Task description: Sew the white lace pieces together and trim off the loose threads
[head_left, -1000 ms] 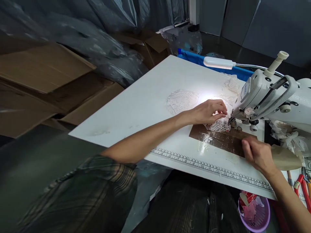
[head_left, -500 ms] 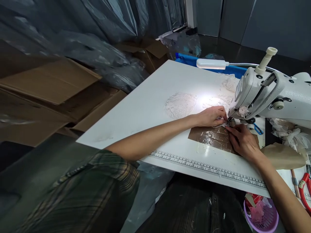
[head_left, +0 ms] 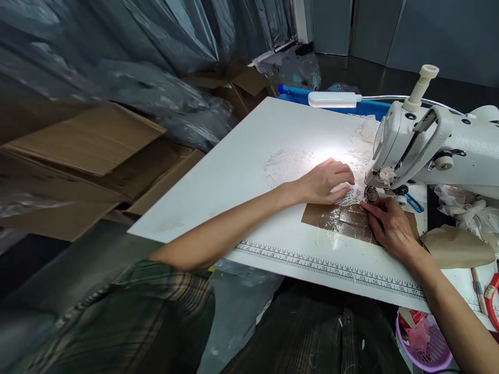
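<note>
My left hand (head_left: 329, 181) is over a piece of white lace (head_left: 353, 196), its curved fingers apart from the thumb, just left of the presser foot (head_left: 370, 194) of a white sewing machine (head_left: 397, 140). At the lace's near edge, close to the foot, my right hand (head_left: 392, 226) has its index finger and thumb closed on the fabric. A brown shiny sheet (head_left: 335, 221) lies flat under the lace's near side and partly beneath my right hand. Another lace piece (head_left: 286, 166) rests on the white table to the left.
A lamp (head_left: 334, 99) lights the work. Along the table's front edge runs a printed ruler (head_left: 312, 265). To the right are tan paper (head_left: 456, 246), red-handled scissors (head_left: 491, 298) and a purple basket (head_left: 429, 353) with scraps. Cardboard boxes (head_left: 89, 135) stand on the left.
My left hand has let go beside the presser foot and moved left and slightly up, its fingers spreading. My right hand stays at the lace edge. The view has shifted slightly.
</note>
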Available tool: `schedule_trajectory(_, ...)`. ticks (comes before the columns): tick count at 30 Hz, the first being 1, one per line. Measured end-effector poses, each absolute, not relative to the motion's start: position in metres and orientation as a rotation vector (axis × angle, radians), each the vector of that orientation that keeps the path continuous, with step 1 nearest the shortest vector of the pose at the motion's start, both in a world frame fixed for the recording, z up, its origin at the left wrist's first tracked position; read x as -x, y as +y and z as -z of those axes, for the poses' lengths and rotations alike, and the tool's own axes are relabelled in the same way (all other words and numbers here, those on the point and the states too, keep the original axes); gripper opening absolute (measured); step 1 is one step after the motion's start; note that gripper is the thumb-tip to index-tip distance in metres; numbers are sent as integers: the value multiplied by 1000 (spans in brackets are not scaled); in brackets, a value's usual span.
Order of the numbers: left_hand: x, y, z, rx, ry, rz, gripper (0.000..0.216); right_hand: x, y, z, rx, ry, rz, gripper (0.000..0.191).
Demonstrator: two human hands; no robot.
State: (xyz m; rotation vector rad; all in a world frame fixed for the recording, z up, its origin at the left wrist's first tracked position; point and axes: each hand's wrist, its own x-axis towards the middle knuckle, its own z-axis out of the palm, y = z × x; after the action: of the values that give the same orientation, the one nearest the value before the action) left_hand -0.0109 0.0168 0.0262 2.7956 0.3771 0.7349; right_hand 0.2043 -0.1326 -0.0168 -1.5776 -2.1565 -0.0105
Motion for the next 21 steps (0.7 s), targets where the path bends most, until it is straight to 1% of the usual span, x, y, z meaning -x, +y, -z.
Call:
schedule_trajectory(4,4,12,-23,-2838,222,-638,22,-205,-136,13,1612,-2149,-50,40)
schedule_trajectory(8,1,15,-16,-2796,112,-479,20,-205,-138,11,1596,-2144,-65,39)
schedule_trajectory(10,-2,16,-10,-2745,159,-537,24,-205,-138,12,1600,-2128,-62,38)
schedule_trajectory(14,-11,11,-2,-2646,255,-755,21,-204,-138,13,1582,-2099,-55,37)
schedule_trajectory(21,-13,0,-3,-2922,194,-609,21,-206,-139,12,1580,-2118,-55,37)
